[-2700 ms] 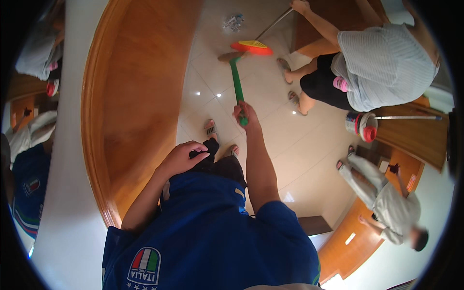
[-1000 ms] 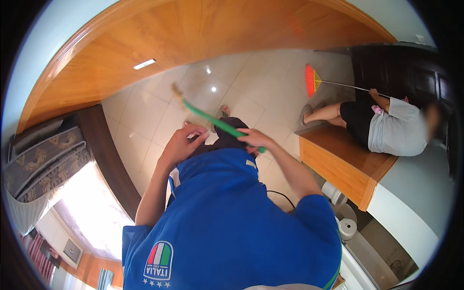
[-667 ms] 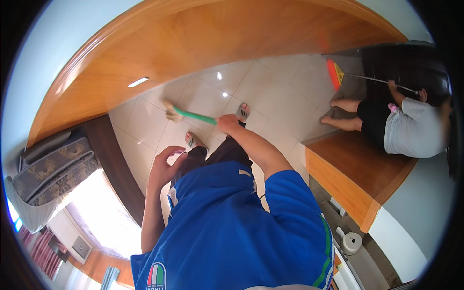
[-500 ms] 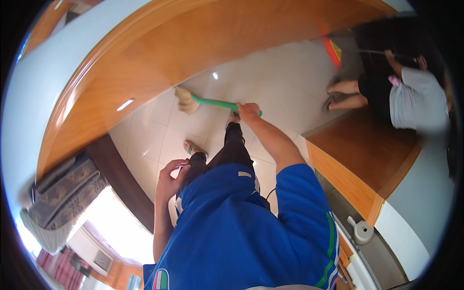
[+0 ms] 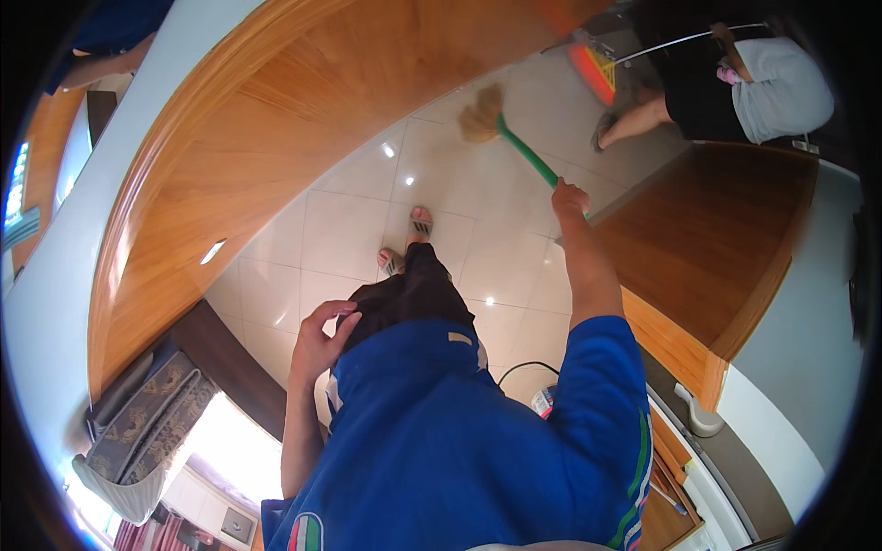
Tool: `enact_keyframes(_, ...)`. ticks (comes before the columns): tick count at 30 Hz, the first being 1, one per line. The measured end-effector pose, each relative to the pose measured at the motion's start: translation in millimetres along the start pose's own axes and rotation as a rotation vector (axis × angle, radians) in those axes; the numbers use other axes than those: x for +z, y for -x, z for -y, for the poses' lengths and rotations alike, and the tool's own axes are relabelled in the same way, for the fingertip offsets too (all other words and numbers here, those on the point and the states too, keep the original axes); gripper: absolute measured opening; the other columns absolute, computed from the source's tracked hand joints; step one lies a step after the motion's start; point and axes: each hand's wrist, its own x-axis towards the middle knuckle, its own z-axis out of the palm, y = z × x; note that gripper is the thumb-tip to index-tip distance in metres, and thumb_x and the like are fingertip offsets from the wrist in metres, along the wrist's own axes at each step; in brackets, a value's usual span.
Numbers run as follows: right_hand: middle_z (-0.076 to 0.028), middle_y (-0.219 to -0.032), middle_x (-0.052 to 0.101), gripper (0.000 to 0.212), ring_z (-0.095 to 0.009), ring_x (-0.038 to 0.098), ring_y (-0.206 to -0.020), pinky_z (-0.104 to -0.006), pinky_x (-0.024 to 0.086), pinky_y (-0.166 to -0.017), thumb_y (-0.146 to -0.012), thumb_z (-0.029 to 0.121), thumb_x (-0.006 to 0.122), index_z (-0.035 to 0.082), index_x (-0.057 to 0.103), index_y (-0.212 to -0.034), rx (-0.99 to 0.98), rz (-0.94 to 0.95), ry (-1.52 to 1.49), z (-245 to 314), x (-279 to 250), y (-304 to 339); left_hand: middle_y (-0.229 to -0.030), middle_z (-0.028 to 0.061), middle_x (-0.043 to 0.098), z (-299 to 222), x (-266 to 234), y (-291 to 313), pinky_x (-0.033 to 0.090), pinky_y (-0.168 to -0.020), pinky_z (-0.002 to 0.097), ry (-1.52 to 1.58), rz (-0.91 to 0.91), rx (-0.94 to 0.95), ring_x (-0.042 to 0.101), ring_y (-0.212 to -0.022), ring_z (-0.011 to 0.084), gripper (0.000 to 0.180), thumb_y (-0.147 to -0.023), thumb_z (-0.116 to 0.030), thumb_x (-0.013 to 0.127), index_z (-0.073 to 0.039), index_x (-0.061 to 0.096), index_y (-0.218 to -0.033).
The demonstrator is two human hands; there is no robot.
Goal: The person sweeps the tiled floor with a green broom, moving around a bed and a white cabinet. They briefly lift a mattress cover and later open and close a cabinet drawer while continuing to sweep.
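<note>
My right hand [image 5: 571, 196] is wrapped round the green handle of a short broom [image 5: 533, 158], with my arm stretched ahead and to the right. The broom's straw-coloured bristles [image 5: 480, 117] are smeared by motion over the pale tiled floor [image 5: 349, 230], close to the foot of the wooden panel. Beside my dark trousers, at the thigh, my left hand [image 5: 323, 338] is empty; its fingers are curved and the thumb stands apart from them.
At the far right another person [image 5: 785, 87] holds a long metal-handled tool with an orange and yellow head [image 5: 593, 73]. A curved wooden panel [image 5: 248, 138] runs along the left and far side. A wooden unit [image 5: 717, 230] stands at the right. A black cord [image 5: 528, 365] loops beside me.
The broom has swung right and away from me with my right hand. My feet have shifted. The other person's orange tool has moved left. My left hand stays by my thigh.
</note>
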Motion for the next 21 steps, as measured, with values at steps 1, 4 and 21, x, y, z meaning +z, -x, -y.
enact_keyframes(1,-0.006,-0.112,0.07,0.039,-0.025,0.069,-0.104,-0.0384,0.056,-0.083,-0.103,0.025,0.039,0.021,0.047,-0.141,-0.001,0.005,-0.017,-8,4,6,-0.104,0.0109,0.072,-2,2,-2,0.051,-0.091,0.0328,-0.005,-0.002,0.013,0.068,-0.098,0.0216,0.022,-0.089,-0.017,0.072,-0.002,0.07,-0.105)
enact_keyframes(4,-0.008,-0.107,0.071,0.042,-0.027,0.069,-0.101,-0.0397,0.056,-0.083,-0.104,0.03,0.038,0.022,0.043,-0.145,-0.029,-0.036,-0.039,-36,-22,43,-0.103,0.0105,0.072,-6,13,-3,0.051,-0.09,0.0333,0.033,-0.031,0.039,0.068,-0.098,0.022,0.022,-0.09,-0.019,0.071,-0.003,0.071,-0.105)
enact_keyframes(21,-0.008,-0.091,0.072,0.036,-0.027,0.071,-0.087,-0.0431,0.055,-0.075,-0.102,0.03,0.043,0.029,0.054,-0.136,-0.668,-0.174,0.004,-38,-26,-53,-0.101,0.0114,0.072,-86,123,-95,0.052,-0.089,0.0335,-0.03,0.006,-0.001,0.069,-0.094,0.022,0.021,-0.092,-0.019,0.069,-0.002,0.07,-0.104)
